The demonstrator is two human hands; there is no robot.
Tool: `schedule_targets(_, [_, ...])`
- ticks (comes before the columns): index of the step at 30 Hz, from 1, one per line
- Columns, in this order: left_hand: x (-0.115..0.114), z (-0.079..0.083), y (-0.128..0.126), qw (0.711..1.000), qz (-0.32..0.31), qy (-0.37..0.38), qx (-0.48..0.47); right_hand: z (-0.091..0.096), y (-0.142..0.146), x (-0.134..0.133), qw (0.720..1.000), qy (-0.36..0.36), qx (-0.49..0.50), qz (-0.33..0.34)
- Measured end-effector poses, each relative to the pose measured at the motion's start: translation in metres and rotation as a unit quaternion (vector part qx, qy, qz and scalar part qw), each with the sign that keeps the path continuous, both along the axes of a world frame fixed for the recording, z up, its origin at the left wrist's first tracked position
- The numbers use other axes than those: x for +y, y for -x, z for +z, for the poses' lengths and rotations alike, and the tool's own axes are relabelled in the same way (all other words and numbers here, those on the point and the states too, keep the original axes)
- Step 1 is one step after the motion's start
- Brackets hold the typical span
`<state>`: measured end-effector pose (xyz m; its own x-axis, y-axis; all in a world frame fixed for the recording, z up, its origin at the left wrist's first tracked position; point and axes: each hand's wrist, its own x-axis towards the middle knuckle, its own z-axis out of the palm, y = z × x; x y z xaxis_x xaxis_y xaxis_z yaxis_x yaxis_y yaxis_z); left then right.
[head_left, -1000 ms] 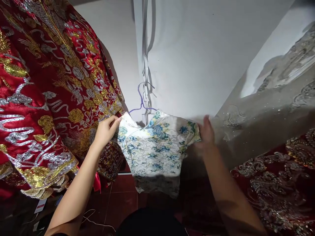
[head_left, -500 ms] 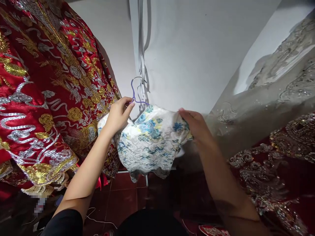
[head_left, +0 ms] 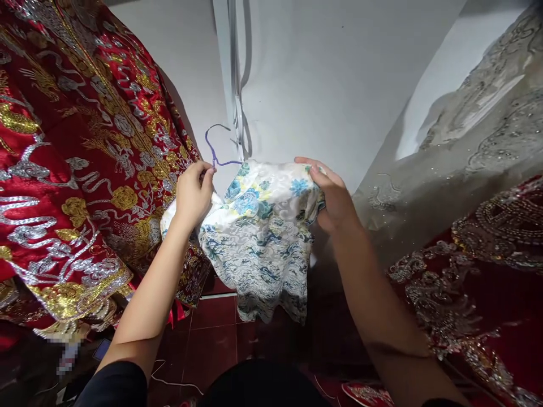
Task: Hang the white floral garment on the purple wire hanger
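Note:
A white blouse with blue and yellow flowers and a wave pattern [head_left: 263, 237] hangs on a purple hanger [head_left: 229, 163] in front of me. My left hand [head_left: 194, 192] is closed on the hanger just under its hook, thumb and fingers pinched together. At the blouse's right shoulder, my right hand [head_left: 333, 195] grips the sleeve, thumb on top and the other fingers partly hidden behind the cloth. The hanger's hook is free, a little left of a pale metal upright on the wall.
A red garment embroidered in gold and silver [head_left: 123, 169] hangs at the left. On the right are a beaded sheer gown [head_left: 424, 175] and a dark red beaded garment [head_left: 479, 294]. The metal upright [head_left: 233, 73] runs down the white wall. A white cable [head_left: 178, 384] lies on the red tiles.
The hanger and blouse have shifted left and slightly up in view, with both hands. The blouse's lower part hangs longer, and my right hand has moved up at the shoulder.

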<state>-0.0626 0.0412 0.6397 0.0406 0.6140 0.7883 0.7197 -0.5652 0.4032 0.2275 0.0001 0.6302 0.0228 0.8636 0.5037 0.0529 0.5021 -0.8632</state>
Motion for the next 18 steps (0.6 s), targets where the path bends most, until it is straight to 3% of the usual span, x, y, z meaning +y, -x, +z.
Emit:
schedule_targets(2, [-0.006, -0.015, 0.006, 0.999, -0.001, 0.035, -0.032, -0.002, -0.002, -0.012, 0.987, 0.058, -0.006, 0.148])
schedule_targets(3, [-0.010, -0.024, 0.008, 0.997, -0.018, 0.053, -0.056, -0.004, -0.003, -0.017, 0.965, 0.092, -0.024, 0.245])
schedule_targets(5, [-0.018, -0.043, 0.009, 0.986, -0.085, 0.090, -0.109, -0.013, -0.005, -0.023, 0.891, 0.143, -0.108, 0.417])
schedule_targets(6, [-0.022, -0.050, 0.008, 0.977, -0.129, 0.109, -0.133, -0.020, -0.005, -0.023, 0.858, 0.157, -0.154, 0.463])
schedule_targets(7, [-0.027, -0.054, 0.005, 0.965, -0.174, 0.126, -0.150, -0.029, -0.003, -0.020, 0.846, 0.163, -0.189, 0.471])
schedule_targets(8, [-0.032, -0.055, 0.002, 0.953, -0.219, 0.139, -0.157, -0.040, 0.000, -0.015, 0.860, 0.160, -0.207, 0.439])
schedule_targets(11, [-0.049, -0.041, -0.013, 0.918, -0.349, 0.155, -0.108, -0.078, 0.016, 0.005, 0.953, 0.103, -0.176, 0.225])
schedule_targets(13, [-0.058, -0.024, -0.025, 0.886, -0.430, 0.166, -0.051, -0.097, 0.027, 0.020, 0.978, 0.047, -0.146, 0.142])
schedule_targets(15, [-0.065, -0.008, -0.035, 0.851, -0.490, 0.189, -0.018, -0.107, 0.033, 0.030, 0.985, 0.020, -0.104, 0.134])
schedule_targets(18, [-0.067, 0.006, -0.044, 0.818, -0.531, 0.220, -0.012, -0.109, 0.025, 0.035, 0.981, 0.052, -0.049, 0.180])
